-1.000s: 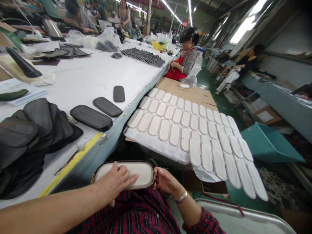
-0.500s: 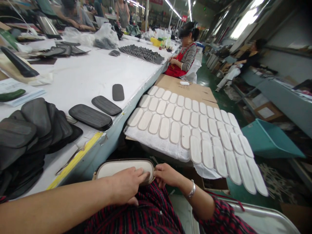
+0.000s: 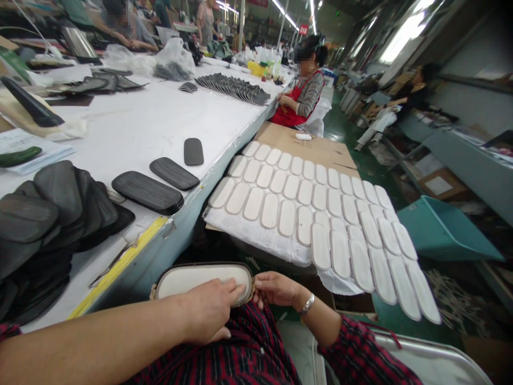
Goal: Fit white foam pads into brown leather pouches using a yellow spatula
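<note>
The left hand (image 3: 212,310) lies over a long oval pad (image 3: 184,280), its fingers bent together on the white face near the right end and its thumb spread apart below; it presses on the pad rather than wrapping round it. The right hand (image 3: 276,289), with a silver bracelet (image 3: 308,303) at the wrist, has thumb and fingertips pinched together on the brown edge at the pad's right end (the exact grip is small and partly hidden by the fingers). The pad is white with a dark rim, and sits just above the lap of a red and black plaid shirt (image 3: 240,355).

Ahead and to the right, rows of white pads (image 3: 319,197) lie on a white sheet (image 3: 256,232), with cardboard (image 3: 328,151) behind them. On the left is a white table (image 3: 120,125), with yellow tape (image 3: 120,267) along its near edge, a heap of dark pads (image 3: 60,203) and three dark ovals (image 3: 174,174) near the side. A cucumber (image 3: 20,156) lies farther left. Beyond, a co-worker in a red apron (image 3: 290,109) sits by the table, and a teal bin (image 3: 444,230) stands at the right.
</note>
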Available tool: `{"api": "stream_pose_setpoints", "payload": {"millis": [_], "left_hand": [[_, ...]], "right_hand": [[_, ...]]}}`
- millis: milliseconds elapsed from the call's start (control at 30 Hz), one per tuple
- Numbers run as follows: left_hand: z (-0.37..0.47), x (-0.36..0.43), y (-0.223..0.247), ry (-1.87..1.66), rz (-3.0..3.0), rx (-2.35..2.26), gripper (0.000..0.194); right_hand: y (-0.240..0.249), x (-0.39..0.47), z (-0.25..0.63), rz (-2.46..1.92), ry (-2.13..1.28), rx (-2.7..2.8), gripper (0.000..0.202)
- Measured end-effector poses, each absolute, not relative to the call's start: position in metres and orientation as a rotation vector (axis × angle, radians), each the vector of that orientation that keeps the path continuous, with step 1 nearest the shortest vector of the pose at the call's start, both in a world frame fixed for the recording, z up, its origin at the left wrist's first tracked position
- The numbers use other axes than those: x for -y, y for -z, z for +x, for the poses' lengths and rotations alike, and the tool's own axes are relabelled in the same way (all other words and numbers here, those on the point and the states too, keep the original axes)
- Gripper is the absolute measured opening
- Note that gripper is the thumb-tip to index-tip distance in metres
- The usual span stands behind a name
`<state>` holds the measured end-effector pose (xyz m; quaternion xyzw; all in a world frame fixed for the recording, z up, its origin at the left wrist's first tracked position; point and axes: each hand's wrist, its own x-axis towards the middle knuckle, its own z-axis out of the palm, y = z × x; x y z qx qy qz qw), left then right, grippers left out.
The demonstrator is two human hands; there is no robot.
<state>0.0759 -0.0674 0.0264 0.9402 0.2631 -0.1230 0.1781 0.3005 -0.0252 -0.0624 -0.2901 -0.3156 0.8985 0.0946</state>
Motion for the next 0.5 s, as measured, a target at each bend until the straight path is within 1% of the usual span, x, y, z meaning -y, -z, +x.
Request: {"api": "stream_pose_setpoints", "payload": {"millis": [100,200,400,500], "left_hand": [[0.075,0.065,-0.028,0.326,2.606,-0.759,0.044],[0.073,0.062,-0.030,0.327,2.549,-0.755,0.042],[0.073,0.056,-0.032,0.355,2.541,-0.734,0.046],[0.074,0.055,-0.031,0.360,2.579,-0.715,0.047]], "right_hand": [[0.093,0.032,0.294,-0.838,-2.579,0.864,0.045],[0.113,0.038,0.284,-0.832,-2.522,0.839,0.052],[0.127,0.036,0.285,-0.803,-2.545,0.820,0.055],[0.131,0.030,0.285,-0.822,-2.560,0.847,0.054]]}}
